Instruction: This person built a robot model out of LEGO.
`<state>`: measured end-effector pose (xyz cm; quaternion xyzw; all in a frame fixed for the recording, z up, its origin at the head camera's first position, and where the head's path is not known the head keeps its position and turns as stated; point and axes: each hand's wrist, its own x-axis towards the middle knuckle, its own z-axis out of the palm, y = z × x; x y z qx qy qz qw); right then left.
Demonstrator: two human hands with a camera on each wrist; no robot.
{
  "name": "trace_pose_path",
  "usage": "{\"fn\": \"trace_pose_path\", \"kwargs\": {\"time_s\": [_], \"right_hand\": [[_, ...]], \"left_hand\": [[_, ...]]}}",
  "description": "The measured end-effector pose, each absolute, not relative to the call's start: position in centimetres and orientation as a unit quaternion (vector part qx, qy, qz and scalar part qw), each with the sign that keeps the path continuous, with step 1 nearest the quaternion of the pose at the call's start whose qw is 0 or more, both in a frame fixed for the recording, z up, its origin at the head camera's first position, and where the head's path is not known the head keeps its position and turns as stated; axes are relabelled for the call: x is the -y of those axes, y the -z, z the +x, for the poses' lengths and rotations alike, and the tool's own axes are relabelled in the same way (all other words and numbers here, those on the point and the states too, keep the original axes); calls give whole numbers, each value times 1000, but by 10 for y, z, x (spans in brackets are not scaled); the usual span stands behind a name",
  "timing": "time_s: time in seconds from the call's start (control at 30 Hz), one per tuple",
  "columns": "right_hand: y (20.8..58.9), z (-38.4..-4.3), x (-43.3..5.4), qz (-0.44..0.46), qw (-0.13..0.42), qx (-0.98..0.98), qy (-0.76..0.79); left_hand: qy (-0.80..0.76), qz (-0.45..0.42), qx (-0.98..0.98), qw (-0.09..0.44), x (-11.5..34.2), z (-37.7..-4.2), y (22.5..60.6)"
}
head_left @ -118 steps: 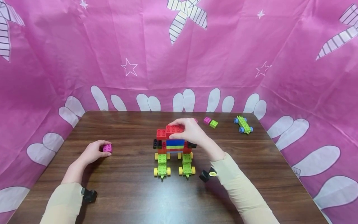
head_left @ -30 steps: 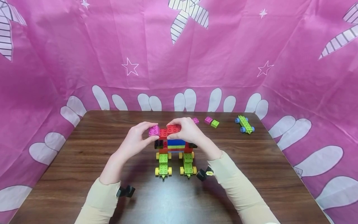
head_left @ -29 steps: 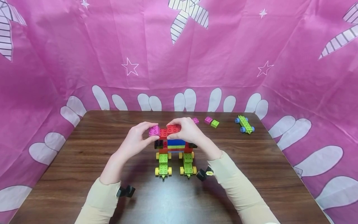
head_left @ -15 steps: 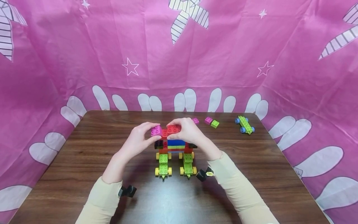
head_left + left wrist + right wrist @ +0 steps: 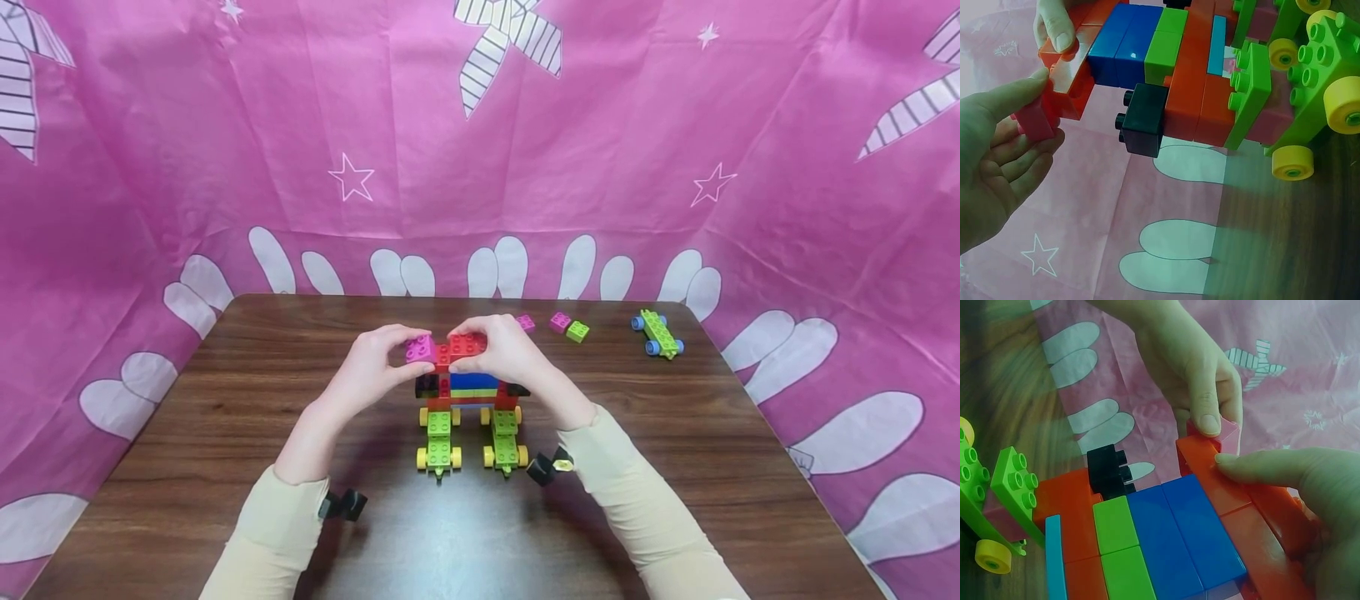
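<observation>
A toy built of large plastic bricks stands mid-table on green wheeled bases (image 5: 439,450) with yellow wheels. Above them are red bricks, a green layer, blue bricks (image 5: 472,382) and black bricks (image 5: 1144,119) jutting out at the sides. My left hand (image 5: 367,367) pinches a pink brick (image 5: 420,349) between thumb and fingers, at the left end of the red top row. In the left wrist view that pink brick (image 5: 1037,119) overlaps the red brick's (image 5: 1072,90) end. My right hand (image 5: 510,354) grips the upper red brick (image 5: 465,345) from the right, covering part of it.
Behind the toy lie a pink brick (image 5: 559,322), a green brick (image 5: 577,332) and another pink brick (image 5: 526,322). A green wheeled base (image 5: 657,334) with blue wheels is at the back right. Pink patterned cloth (image 5: 420,200) hangs behind the brown table (image 5: 225,400).
My left hand has brought the pink brick from the table's left side up to the red top row, edging slightly rightward in the last second. My right hand stays on the red brick.
</observation>
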<state>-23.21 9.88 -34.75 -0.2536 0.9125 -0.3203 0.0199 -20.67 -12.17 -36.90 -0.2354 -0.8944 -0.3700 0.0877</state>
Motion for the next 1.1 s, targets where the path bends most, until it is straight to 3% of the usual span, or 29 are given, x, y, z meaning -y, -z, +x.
{"fn": "trace_pose_path", "kwargs": {"time_s": [1.1], "right_hand": [[349,-234,-98,-253,17,-915,314]], "left_hand": [[359,-242,901,24,121,-216,350]]}}
